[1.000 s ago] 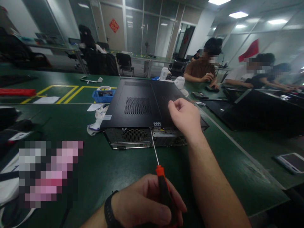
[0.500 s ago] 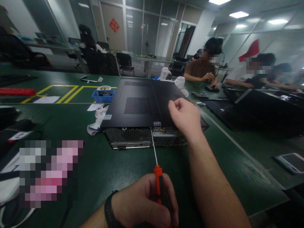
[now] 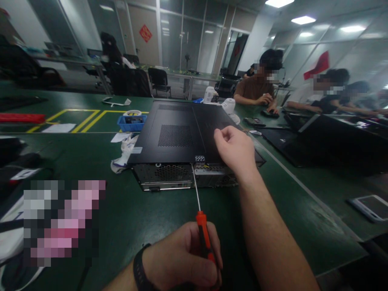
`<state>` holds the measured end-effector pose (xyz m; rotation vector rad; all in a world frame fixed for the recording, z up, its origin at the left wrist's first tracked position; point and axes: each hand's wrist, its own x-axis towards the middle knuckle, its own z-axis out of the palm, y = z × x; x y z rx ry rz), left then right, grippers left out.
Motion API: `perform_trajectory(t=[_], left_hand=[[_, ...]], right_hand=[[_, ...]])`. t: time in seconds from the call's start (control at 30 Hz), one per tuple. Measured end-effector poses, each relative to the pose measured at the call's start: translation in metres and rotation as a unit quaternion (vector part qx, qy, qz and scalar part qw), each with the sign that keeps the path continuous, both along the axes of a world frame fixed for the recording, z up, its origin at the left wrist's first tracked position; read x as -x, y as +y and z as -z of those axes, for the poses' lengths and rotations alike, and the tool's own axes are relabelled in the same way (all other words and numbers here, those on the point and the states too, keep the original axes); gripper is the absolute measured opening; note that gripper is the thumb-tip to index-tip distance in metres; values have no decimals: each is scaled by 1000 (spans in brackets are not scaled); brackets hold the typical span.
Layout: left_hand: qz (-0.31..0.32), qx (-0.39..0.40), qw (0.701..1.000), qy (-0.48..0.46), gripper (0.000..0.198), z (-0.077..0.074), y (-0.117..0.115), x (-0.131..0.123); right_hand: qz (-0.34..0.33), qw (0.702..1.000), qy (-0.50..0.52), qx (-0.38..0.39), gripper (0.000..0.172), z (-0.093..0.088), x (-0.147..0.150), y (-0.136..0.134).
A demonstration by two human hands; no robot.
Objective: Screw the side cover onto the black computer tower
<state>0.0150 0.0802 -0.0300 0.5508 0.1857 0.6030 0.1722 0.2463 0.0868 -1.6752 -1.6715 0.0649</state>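
Observation:
A black desktop computer case (image 3: 178, 115) lies flat, its metal back panel with ports and a honeycomb vent facing me. My left hand (image 3: 184, 258), with a dark band at the wrist, is wrapped around the handle of an orange and black screwdriver (image 3: 201, 220). The long shaft points away from me, and its tip meets the back panel just under the cover's rear edge. On the right part of the cover rests my right hand (image 3: 235, 147), fingers curled in and thumb against them. Whatever those fingers hold, if anything, is hidden.
A blue bin (image 3: 132, 122) and crumpled white gloves (image 3: 124, 155) sit left of the case. White bottles (image 3: 209, 95) stand behind it. At right are a dark panel-like device (image 3: 339, 137) and a phone (image 3: 371, 207). Co-workers (image 3: 257, 87) sit at the far right.
The screwdriver's handle has turned a little in my left hand, its orange and black pattern shifted, while the tip stays at the same spot. My right hand keeps its place on the cover.

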Motion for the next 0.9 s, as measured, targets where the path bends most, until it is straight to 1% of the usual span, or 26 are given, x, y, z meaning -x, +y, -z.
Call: perform_trajectory(t=[0.2, 0.47, 0.57, 0.67, 0.8, 0.9], left_hand=[[6, -2, 1000, -5, 40, -6, 2, 0], [34, 10, 999, 23, 48, -9, 2, 3], [34, 1, 999, 41, 48, -7, 1, 4], [24, -10, 999, 38, 48, -3, 1, 5], [0, -29, 1000, 1, 45, 3, 1, 2], [-7, -47, 999, -22, 40, 2, 0, -1]], right_hand=[[1, 1000, 1, 7, 35, -1, 0, -2], [1, 1000, 1, 9, 35, -1, 1, -1], [-1, 1000, 0, 5, 35, -2, 1, -2], [1, 1000, -3, 4, 35, -2, 1, -3], [3, 1000, -4, 6, 36, -1, 1, -1], [3, 1000, -9, 3, 36, 0, 0, 0]])
